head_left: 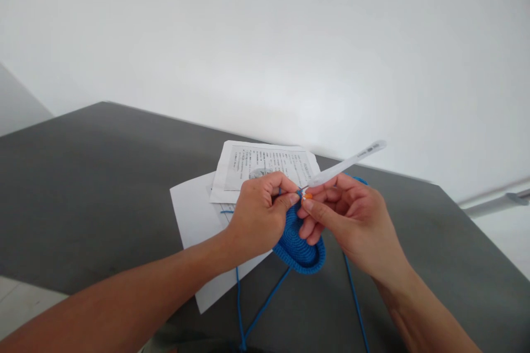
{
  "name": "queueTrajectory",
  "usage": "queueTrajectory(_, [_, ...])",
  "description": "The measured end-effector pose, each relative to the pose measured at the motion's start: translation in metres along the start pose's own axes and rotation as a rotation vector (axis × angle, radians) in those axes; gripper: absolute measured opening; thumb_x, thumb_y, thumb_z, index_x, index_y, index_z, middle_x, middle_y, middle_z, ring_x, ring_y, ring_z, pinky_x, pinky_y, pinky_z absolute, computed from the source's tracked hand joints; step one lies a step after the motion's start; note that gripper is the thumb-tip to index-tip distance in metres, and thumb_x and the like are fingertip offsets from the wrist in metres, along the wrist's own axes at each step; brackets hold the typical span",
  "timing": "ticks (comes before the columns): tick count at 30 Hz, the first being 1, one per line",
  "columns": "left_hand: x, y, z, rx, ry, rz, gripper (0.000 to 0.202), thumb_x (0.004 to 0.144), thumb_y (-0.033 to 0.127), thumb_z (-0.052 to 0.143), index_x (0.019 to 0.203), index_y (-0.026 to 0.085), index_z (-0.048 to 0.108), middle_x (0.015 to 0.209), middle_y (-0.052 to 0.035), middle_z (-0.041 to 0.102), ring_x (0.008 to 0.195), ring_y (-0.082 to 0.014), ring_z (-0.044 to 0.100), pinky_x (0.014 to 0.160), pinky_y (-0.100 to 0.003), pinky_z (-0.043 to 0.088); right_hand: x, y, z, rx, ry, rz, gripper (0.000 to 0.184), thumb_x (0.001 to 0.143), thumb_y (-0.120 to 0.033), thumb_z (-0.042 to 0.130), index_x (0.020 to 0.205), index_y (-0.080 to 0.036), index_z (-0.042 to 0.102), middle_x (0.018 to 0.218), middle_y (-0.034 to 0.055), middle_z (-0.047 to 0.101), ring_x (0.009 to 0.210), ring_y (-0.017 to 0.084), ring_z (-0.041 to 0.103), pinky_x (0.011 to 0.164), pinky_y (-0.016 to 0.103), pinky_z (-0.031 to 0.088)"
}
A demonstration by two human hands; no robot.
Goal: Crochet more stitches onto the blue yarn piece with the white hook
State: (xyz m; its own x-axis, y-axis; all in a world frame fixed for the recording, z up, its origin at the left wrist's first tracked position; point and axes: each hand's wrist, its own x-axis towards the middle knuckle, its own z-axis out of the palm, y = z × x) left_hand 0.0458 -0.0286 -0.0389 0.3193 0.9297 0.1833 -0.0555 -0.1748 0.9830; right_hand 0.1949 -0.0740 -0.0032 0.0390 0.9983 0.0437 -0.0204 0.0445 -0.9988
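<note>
The left forearm [136,292] is stretching in closest, its left hand [259,215] pinching the edge of a blue crocheted piece [295,240] between thumb and forefinger. The right hand [358,220] is gripping a white-handled hook [348,164], whose tip is sitting at the work's upper edge, and a small orange piece [308,196] is showing by its thumb tip. The crocheted piece is hanging between and below both hands. Strands of blue yarn [239,303] are trailing beneath them; a printed sheet [277,159] is lying just beyond the hands on a dark table [103,193].
</note>
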Motion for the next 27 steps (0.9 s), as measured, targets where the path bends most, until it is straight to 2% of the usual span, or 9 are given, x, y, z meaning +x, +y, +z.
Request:
queueTrajectory(8, [-0.001,-0.002,0.000,-0.002,-0.031,0.012,0.013,0.084,0.018,0.064,0.071,0.016,0.066,0.061,0.0014,0.065,0.056,-0.0097,0.049,0.054,-0.024,0.037,0.002,0.002,-0.009,0.049,-0.022,0.110,0.038,0.061,-0.032,0.099,0.076,-0.014,0.069,0.062,0.0046,0.076,0.039,0.016,0.067,0.034,0.020,0.054])
queueTrajectory(12, [-0.002,-0.002,0.000,-0.012,-0.029,-0.005,0.013,0.084,0.018,0.065,0.071,0.016,0.067,0.061,0.0016,0.063,0.057,-0.0100,0.048,0.056,-0.025,0.038,0.004,-0.002,-0.011,0.032,-0.110,0.192,0.039,0.063,-0.040,0.097,0.069,-0.012,0.071,0.058,0.0059,0.073,0.039,0.014,0.065,0.034,0.019,0.052])
queueTrajectory(15, [-0.002,0.000,0.000,-0.003,-0.029,-0.003,0.013,0.084,0.018,0.064,0.071,0.016,0.068,0.061,0.0018,0.064,0.058,-0.0101,0.049,0.058,-0.025,0.038,0.006,-0.004,-0.011,0.031,-0.120,0.224,0.042,0.061,-0.044,0.097,0.067,-0.013,0.070,0.057,0.0058,0.072,0.038,0.014,0.064,0.033,0.018,0.050])
queueTrajectory(23, [-0.002,0.000,0.000,0.023,-0.026,0.019,0.014,0.084,0.016,0.064,0.071,0.017,0.069,0.061,0.0029,0.063,0.060,-0.0106,0.050,0.062,-0.026,0.040,0.005,-0.004,-0.010,0.098,-0.118,0.241,0.038,0.057,-0.027,0.099,0.071,-0.015,0.066,0.058,0.0028,0.073,0.038,0.014,0.065,0.033,0.018,0.051])
queueTrajectory(27, [-0.001,0.000,0.000,0.020,-0.035,0.015,0.014,0.084,0.016,0.064,0.071,0.017,0.070,0.061,0.0029,0.064,0.060,-0.0107,0.051,0.062,-0.027,0.040,0.006,-0.004,-0.011,0.113,-0.127,0.245,0.040,0.057,-0.025,0.099,0.072,-0.016,0.064,0.059,0.0025,0.075,0.038,0.014,0.065,0.032,0.017,0.051])
